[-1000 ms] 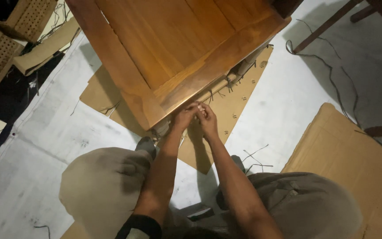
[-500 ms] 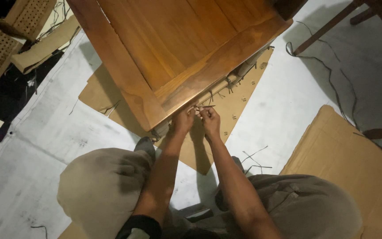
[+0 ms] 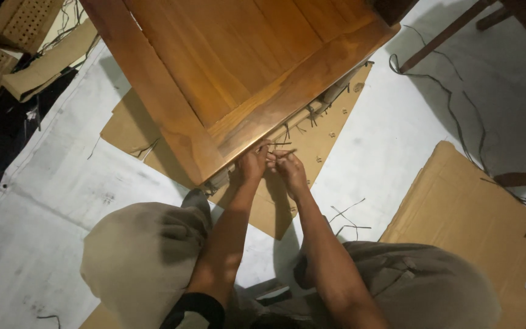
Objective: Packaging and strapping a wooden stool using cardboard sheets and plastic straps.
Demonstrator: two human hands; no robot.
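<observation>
Pinching together at the near edge of a wooden panel, the left hand and the right hand meet almost fingertip to fingertip, both narrowed on a thin dark strand that is too fine to make out fully. The strand lies roughly level between the two hands, its long axis running left to right along the panel's lower rail. The panel itself sits tilted across the view, its long axis going from upper left to lower right, with the worked edge nearest the person. It rests over a sheet of cardboard, probably to keep the polished wood off the pale floor covering. More short dark strands lie scattered beside the right forearm, within easy reach. The person's knees flank both arms, bracing a low, close seat.
</observation>
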